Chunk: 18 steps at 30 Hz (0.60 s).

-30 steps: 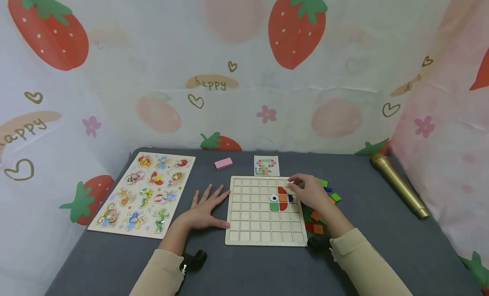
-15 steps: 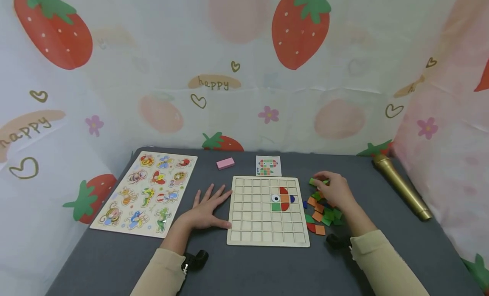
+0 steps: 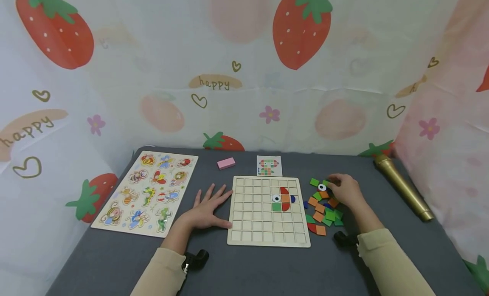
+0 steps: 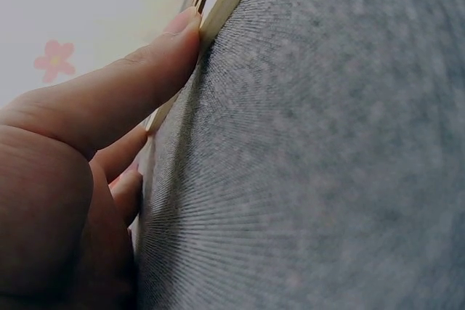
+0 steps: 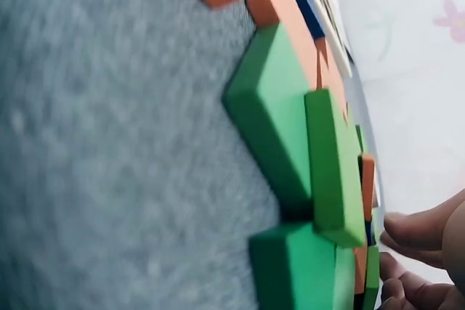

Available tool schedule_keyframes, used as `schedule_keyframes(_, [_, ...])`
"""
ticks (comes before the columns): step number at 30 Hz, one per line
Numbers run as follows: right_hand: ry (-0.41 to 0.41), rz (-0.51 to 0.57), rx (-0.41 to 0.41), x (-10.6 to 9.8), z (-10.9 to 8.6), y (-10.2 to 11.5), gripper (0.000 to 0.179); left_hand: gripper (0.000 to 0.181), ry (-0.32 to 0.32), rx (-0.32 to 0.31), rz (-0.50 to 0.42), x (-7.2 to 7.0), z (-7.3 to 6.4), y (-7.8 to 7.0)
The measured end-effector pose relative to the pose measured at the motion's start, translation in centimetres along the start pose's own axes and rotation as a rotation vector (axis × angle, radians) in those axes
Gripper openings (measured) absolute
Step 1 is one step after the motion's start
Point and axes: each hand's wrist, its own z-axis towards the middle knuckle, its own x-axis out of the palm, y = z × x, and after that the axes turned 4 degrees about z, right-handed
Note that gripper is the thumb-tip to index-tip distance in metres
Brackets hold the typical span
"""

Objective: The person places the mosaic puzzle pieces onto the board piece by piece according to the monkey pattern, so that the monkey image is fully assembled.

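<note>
A wooden grid board (image 3: 252, 228) lies on the table with several coloured pieces set near its right side, including a round eye piece (image 3: 276, 198), a green square (image 3: 276, 207) and an orange square (image 3: 285, 198). My left hand (image 3: 204, 213) lies flat with fingers spread, its thumb and a fingertip touching the board's left edge. Over the loose pieces, my right hand (image 3: 345, 190) has its fingertips at a green piece (image 3: 325, 182), close to another eye piece (image 3: 322, 187). Whether those fingers pinch anything is hidden; in the right wrist view they show behind green blocks (image 5: 280, 121).
Loose orange, green, blue and red pieces (image 3: 319, 207) lie right of the board. A picture card (image 3: 269, 162) and a pink block (image 3: 226, 163) sit behind it. An insect puzzle board (image 3: 147, 194) is at left, a gold microphone-like object (image 3: 403, 187) at right.
My right hand has moved right, from the board's upper right corner to the loose pieces, and uncovered an eye piece among them. My left hand stays at the board's edge.
</note>
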Motion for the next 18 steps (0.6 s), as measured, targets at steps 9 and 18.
schedule_keyframes(9, [0.011,-0.030,0.027,-0.05,0.33,-0.34,0.036,0.105,-0.002,-0.001,-0.001,-0.17,-0.03,0.03])
schedule_keyframes(18, [-0.020,0.032,0.001,-0.50,-0.19,-0.06,0.023,0.106,0.003,0.004,0.003,-0.17,-0.02,0.09])
